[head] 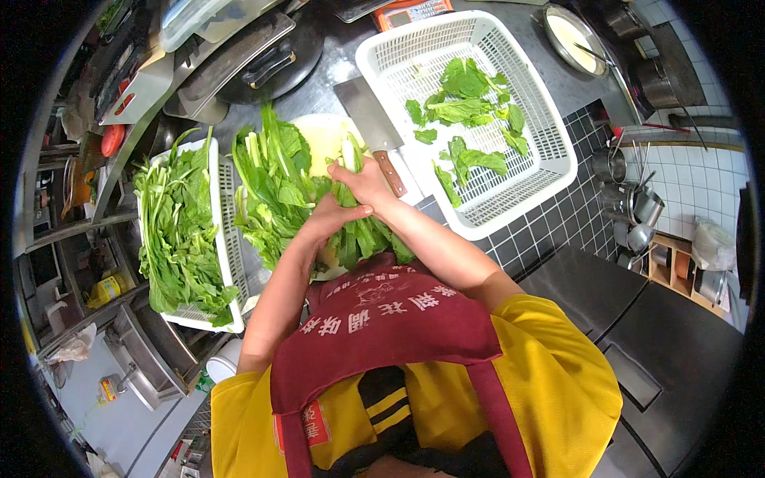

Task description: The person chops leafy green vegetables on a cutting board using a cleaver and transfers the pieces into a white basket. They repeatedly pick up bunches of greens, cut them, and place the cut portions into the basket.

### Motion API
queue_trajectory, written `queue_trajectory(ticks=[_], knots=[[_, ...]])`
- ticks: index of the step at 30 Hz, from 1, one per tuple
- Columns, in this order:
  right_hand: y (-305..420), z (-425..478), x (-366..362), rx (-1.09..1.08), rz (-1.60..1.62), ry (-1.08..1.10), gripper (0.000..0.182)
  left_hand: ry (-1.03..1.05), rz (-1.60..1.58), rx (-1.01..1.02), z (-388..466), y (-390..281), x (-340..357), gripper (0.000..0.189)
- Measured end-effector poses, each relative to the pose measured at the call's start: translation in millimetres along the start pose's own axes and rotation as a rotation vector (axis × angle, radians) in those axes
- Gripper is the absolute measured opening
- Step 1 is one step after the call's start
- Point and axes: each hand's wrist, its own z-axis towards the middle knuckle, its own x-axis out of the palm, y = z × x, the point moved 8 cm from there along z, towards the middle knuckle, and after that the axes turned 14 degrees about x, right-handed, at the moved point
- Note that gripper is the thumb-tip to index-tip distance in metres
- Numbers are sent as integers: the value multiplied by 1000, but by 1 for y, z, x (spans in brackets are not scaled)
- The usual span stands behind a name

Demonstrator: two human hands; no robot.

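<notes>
My right hand (360,180) grips a bunch of leafy greens (357,239) near its pale stem ends, which point away from me. Just nearer to me, my left hand (333,216) is closed around the same bunch, its thumb lying across it by my right wrist. Its other fingers are partly hidden. The leaves hang towards my apron. Beyond the hands is a pale round cutting board (323,134), partly covered. Left of it lies a large heap of leafy greens (278,191). A cleaver (372,113) with a wooden handle rests between the board and a white basket.
The white plastic basket (553,173) at the right holds several loose leaves (469,110). Another white basket (224,263) at the left is full of greens (179,239). A metal bowl (571,39) of pale contents stands at the back right. A black lid (275,66) lies at the back left.
</notes>
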Motion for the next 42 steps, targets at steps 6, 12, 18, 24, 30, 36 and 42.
queue_trajectory(ticks=[6, 12, 18, 24, 30, 36, 42], knots=[[31, -3, 1, 130, -1008, 222, 41, -216, -101, -109, 6, 35, -20, 60], [139, 44, -258, -235, -643, -792, 28, -257, -137, -107, -2, 17, -65, 32], [127, 119, -410, -171, -1167, -1100, 33, -22, -64, -15, 4, 15, -74, 34], [124, 138, -402, 163, -1445, -1078, 26, -65, -48, -90, -3, 40, -86, 39], [126, 133, -413, 35, -1490, -1024, 32, -77, -119, -77, 8, 55, -71, 31], [127, 128, -397, 186, -1451, -1002, 27, -111, -172, -101, 10, 59, -65, 33], [127, 123, -387, 88, -1523, -969, 29, -103, -245, -101, 8, 63, -68, 36]])
